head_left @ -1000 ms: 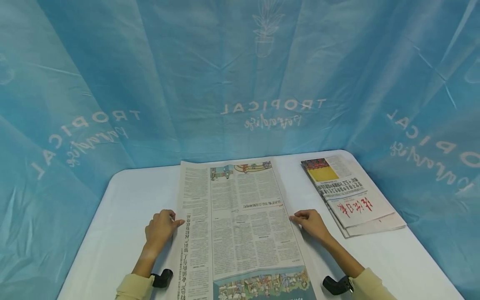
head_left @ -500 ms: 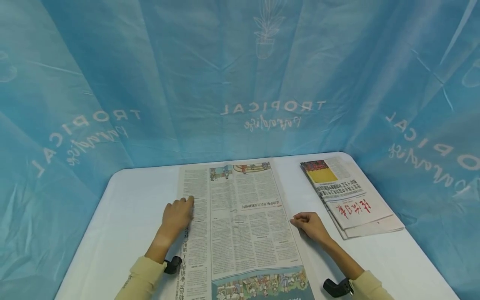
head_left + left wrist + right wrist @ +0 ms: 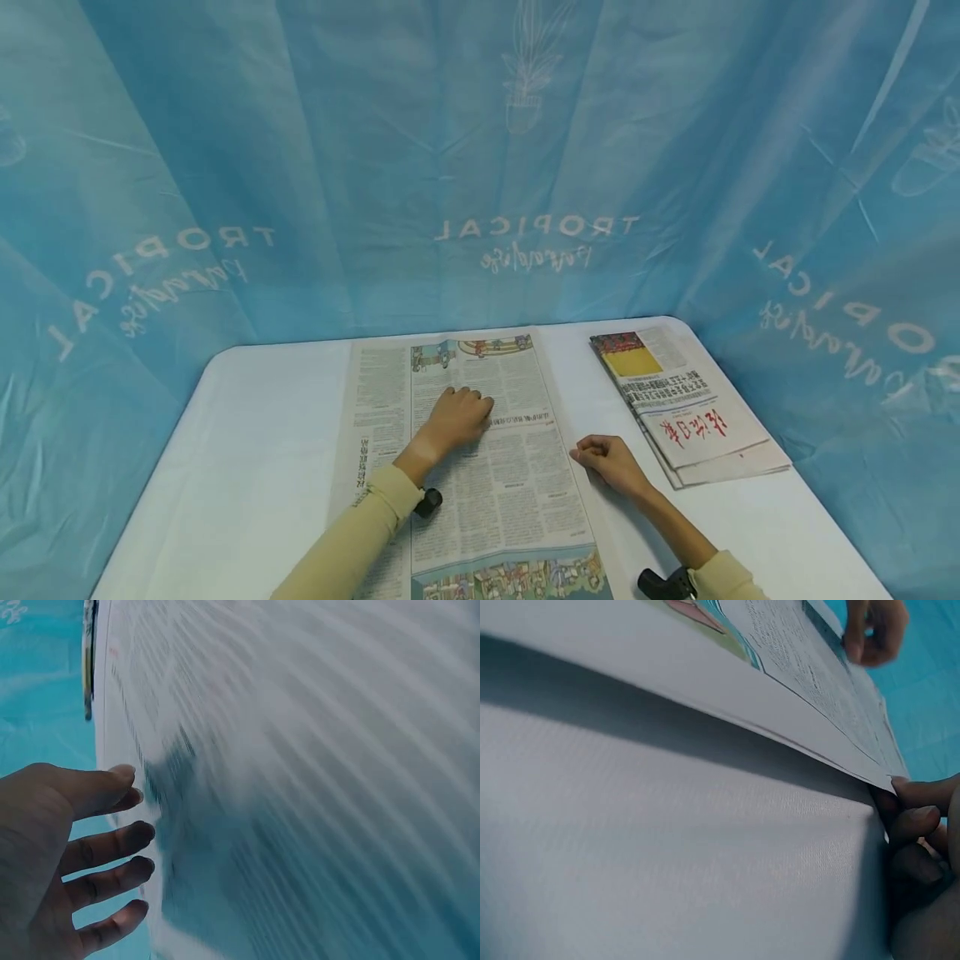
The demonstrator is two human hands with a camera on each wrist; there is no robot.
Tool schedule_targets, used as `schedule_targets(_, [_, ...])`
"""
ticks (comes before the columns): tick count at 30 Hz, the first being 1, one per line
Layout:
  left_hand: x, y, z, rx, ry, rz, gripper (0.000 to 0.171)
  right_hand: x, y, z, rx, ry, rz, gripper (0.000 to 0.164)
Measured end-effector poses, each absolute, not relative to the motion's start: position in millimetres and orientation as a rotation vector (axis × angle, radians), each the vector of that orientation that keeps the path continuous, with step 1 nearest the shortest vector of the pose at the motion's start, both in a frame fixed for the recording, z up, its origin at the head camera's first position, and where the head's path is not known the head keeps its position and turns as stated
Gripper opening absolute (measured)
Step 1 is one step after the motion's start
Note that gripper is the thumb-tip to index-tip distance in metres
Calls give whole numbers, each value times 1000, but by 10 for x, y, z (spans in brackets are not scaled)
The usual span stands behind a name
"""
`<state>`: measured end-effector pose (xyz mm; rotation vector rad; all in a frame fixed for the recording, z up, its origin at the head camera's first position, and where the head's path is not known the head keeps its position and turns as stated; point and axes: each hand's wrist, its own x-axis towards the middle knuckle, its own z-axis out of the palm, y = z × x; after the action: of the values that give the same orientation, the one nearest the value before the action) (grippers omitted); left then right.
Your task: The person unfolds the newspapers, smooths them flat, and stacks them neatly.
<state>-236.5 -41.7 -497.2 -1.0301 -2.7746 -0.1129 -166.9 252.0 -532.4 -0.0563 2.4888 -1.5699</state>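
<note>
A large printed newspaper (image 3: 517, 483) lies spread lengthwise on the white table, with cartoon strips at its far and near ends. Over its middle is my left hand (image 3: 459, 415), holding nothing. The left wrist view shows that hand's fingers (image 3: 112, 877) loosely bent and spread, above blurred print. At the paper's right edge my right hand (image 3: 611, 462) pinches the margin. Seen from the right wrist, thumb and forefinger grip the newspaper's edge (image 3: 810, 754), which stands slightly off the tabletop there.
A folded stack of newspapers (image 3: 690, 417) with red lettering lies at the table's right side. The white table (image 3: 255, 467) has rounded far corners. A blue curtain (image 3: 375, 208) hangs behind it and at both sides.
My left hand has left the newspaper's left edge and moved right, over its middle. The right hand keeps its hold on the right edge. The head view has shifted slightly.
</note>
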Motion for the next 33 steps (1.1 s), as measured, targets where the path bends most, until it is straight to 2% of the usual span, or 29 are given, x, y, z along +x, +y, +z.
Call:
schedule_targets(6, [-2489, 33, -5075, -1052, -2858, -624, 14, -1649, 2551, -5312, 29, 2496, -1582, 27])
schedule_targets(14, [-2501, 431, -5169, -780, -2836, -1010, 15, -1678, 2569, -5360, -17, 2501, -1569, 26])
schedule_targets(26, [-2469, 642, -5138, -402, -2914, -941, 41, -1715, 2457, -5411, -1, 2561, -1591, 22])
schedule_targets(33, [-2396, 761, -5153, -315, -2942, -828, 58, -1664, 2426, -5437, 12, 2570, -1624, 22])
